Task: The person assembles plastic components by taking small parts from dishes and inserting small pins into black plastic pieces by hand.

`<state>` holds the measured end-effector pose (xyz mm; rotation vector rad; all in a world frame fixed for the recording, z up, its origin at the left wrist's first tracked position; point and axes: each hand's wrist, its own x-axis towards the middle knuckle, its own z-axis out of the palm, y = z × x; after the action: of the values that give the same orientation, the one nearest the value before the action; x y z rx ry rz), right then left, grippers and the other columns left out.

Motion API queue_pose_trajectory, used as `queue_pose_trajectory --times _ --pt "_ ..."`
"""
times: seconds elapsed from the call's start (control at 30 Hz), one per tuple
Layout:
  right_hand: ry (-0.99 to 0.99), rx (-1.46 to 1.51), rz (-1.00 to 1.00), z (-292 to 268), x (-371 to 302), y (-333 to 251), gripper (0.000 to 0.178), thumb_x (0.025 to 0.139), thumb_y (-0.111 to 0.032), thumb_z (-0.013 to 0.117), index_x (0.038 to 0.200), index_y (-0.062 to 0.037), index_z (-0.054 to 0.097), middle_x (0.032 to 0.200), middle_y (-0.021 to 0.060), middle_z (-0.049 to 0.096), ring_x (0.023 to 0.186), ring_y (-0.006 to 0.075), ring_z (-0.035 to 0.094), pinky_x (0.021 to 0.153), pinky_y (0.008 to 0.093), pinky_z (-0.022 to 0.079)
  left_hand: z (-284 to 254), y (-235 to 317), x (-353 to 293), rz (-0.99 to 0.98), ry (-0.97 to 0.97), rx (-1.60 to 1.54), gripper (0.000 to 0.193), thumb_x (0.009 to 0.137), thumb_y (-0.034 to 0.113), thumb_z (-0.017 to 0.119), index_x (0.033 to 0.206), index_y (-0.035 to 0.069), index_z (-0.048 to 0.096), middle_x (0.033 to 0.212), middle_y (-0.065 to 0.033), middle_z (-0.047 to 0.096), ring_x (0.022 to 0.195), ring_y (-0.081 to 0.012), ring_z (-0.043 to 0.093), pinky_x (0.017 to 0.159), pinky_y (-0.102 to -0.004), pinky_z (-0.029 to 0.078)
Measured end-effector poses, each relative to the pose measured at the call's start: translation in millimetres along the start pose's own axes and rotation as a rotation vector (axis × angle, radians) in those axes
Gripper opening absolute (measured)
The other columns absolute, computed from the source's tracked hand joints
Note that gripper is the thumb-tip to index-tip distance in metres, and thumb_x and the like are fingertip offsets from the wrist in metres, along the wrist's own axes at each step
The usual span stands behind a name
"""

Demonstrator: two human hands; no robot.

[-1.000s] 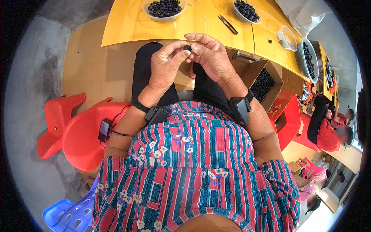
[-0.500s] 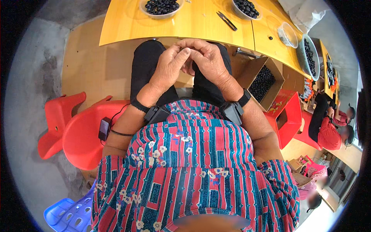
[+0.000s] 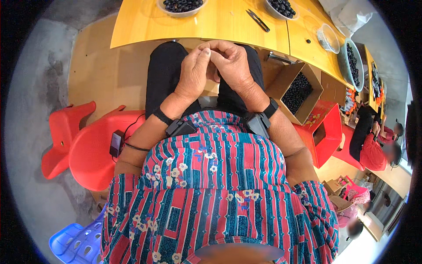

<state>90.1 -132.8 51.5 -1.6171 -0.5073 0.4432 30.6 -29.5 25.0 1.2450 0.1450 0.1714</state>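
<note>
Both hands meet over my lap, just off the near edge of the yellow table. The fingers of my left hand are bent, its thumb pressed up near the fingertips. My right hand curls against it, fingertips touching the left ones. Whatever lies between the fingers is hidden or too small to name. Ahead on the table sits a clear bowl of small black ring-like pieces. A second bowl of black pieces stands farther right, with black thread snips lying beside it.
At my right, an open cardboard box holds many black pieces. A light-blue basin and a clear tub stand on the right table. Red chairs are at my left; a red stool is at my right. Other people sit farther right.
My joined hands have shifted slightly up and to the left, still pressed together at the fingertips. The view has moved a little; the table things stay put.
</note>
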Motion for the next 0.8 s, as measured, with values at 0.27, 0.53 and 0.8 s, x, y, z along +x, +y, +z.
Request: queue_pose_trajectory --times 0.27,0.53,0.8 --pt "-0.048 0.493 0.136 -24 13 5 0.031 0.086 -0.007 0.057 0.115 0.0043 0.053 0.080 0.0055 0.061 0.064 0.0101 0.057 0.064 0.0234 0.050 -5 -1 6 0.067 0.028 -0.041 0.029 0.095 0.020 0.047 0.113 0.000 0.056 0.071 0.0019 0.054 0.058 -0.0040 0.048 0.053 -0.0167 0.043" --pt "-0.077 0.698 0.186 -23 8 4 0.022 0.088 -0.005 0.052 0.109 0.0032 0.055 0.083 0.0065 0.058 0.066 0.0123 0.055 0.066 0.0277 0.053 -15 8 8 0.184 0.010 0.101 0.020 0.084 0.004 0.061 0.103 0.001 0.063 0.084 -0.0023 0.061 0.071 -0.0061 0.056 0.065 -0.0194 0.047" --pt "-0.071 0.649 0.219 -23 6 5 0.013 0.089 -0.008 0.054 0.097 0.0015 0.059 0.079 0.0050 0.059 0.066 0.0127 0.058 0.067 0.0282 0.053 -18 -3 15 0.298 0.096 0.312 0.017 0.082 0.007 0.064 0.096 -0.003 0.064 0.084 -0.0033 0.061 0.070 -0.0066 0.056 0.067 -0.0204 0.046"
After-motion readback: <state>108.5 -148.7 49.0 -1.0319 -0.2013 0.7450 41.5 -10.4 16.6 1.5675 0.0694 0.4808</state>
